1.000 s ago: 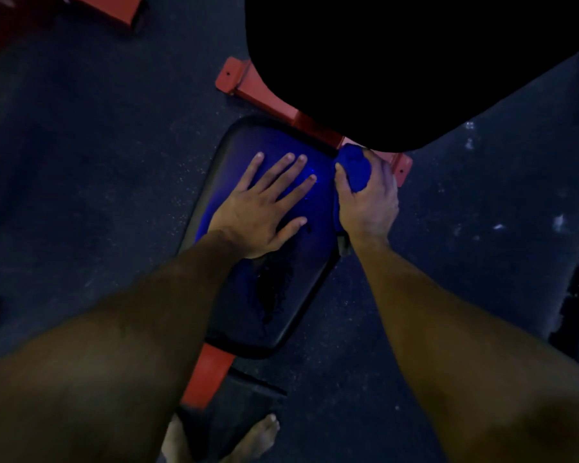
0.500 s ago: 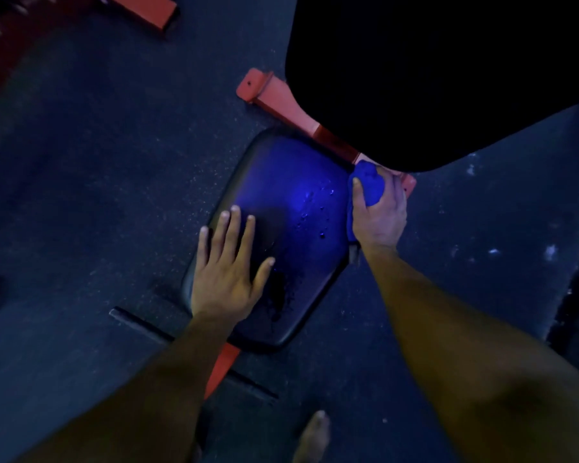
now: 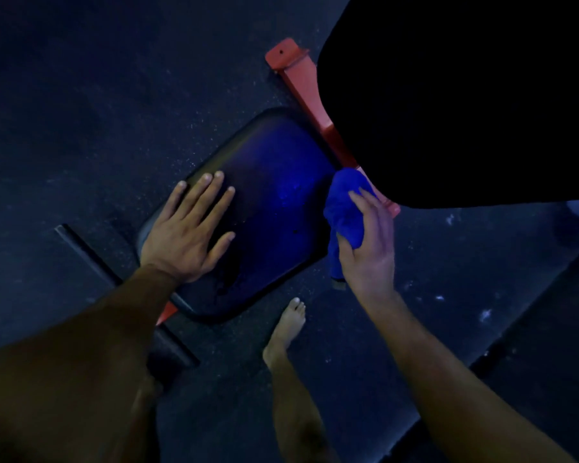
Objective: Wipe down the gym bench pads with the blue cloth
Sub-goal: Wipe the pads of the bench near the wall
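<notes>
Underfoot, the dark speckled floor point(image 3: 97, 111) fills most of the view. Across the upper right, a big black back pad point(image 3: 448, 95) hides part of the red frame point(image 3: 301, 81), whose foot plate sticks out at its upper left. Below it lies the seat pad point(image 3: 274, 208), glossy and tinted blue, with a black bar point(image 3: 91, 259) on the floor at its lower left. Flat on the seat's left side rests the left hand point(image 3: 184, 235), fingers straight and spread. At the seat's right edge, the right hand point(image 3: 370, 242) grips the bunched blue cloth point(image 3: 343, 208), which sits just beside the frame. A bare foot point(image 3: 288, 325) stands near the seat's lower corner.
</notes>
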Tool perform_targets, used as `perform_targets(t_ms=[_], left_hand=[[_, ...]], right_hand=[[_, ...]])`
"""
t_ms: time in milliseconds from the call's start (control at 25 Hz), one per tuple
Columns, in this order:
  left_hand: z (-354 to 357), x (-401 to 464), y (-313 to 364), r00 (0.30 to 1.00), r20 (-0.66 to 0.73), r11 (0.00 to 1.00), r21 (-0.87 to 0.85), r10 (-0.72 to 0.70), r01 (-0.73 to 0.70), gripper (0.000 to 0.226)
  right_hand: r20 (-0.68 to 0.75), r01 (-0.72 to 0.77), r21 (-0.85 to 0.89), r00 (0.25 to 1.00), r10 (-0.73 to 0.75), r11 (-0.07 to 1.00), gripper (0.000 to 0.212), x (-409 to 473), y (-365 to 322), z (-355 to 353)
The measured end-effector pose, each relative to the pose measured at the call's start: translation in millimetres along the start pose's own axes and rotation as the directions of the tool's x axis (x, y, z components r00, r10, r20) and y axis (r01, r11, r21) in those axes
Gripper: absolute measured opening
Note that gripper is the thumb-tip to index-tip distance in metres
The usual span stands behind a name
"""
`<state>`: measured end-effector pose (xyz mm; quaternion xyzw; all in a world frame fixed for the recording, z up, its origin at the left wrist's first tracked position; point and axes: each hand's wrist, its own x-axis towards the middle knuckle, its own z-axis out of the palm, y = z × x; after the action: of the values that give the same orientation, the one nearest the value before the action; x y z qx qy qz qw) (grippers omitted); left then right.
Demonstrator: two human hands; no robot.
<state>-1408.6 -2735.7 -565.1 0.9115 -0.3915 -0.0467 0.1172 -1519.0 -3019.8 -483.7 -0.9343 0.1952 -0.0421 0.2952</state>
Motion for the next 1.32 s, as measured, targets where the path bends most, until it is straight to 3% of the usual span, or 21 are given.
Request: perform_targets(t_ms=[120, 200, 280, 480, 760, 960, 1120, 1320], left_hand=[[2, 0, 2, 1.0, -0.013, 1.0, 0.006, 0.004, -0.004, 0.07], [2, 0, 1, 1.0, -0.018, 1.0, 0.008, -0.005, 0.005, 0.07], [2, 0, 1, 1.0, -0.019, 1.0, 0.019, -0.001, 0.001, 0.069], [0, 1, 4, 1.0, -0.009, 1.0, 0.001, -0.003, 0.003, 0.069], [-2, 1, 3, 1.0, -0.022, 1.0, -0.002, -0.003, 0.003, 0.069], [-2, 0, 3, 1.0, -0.01, 1.0, 0.006, 0.005, -0.005, 0.069], [-3, 1, 4, 1.0, -0.006, 1.0, 0.003, 0.005, -0.005, 0.069], [-5, 0, 4, 1.0, -0.011, 1.0, 0.006, 0.005, -0.005, 0.07]], right_hand=[[0.159, 0.3, -0.162, 0.948, -0.276, 0.94, 0.062, 83, -28, 8], [0.377, 0.361, -0.289, 0.894, -0.241, 0.887, 0.065, 138, -51, 32], [0.474, 0.316, -0.34, 0.871, -0.128, 0.886, 0.067, 160, -58, 57], [0.407, 0.159, -0.291, 0.913, -0.029, 0.943, 0.074, 112, -22, 32], [0.39, -0.027, -0.29, 0.909, 0.144, 0.957, 0.075, 37, 25, -6], [0.322, 0.199, -0.257, 0.94, -0.11, 0.946, 0.072, 96, -30, 42], [0.281, 0.152, -0.298, 0.957, -0.066, 0.942, 0.064, 166, -62, 74], [0.377, 0.117, -0.294, 0.926, 0.003, 0.949, 0.074, 84, 1, 21]])
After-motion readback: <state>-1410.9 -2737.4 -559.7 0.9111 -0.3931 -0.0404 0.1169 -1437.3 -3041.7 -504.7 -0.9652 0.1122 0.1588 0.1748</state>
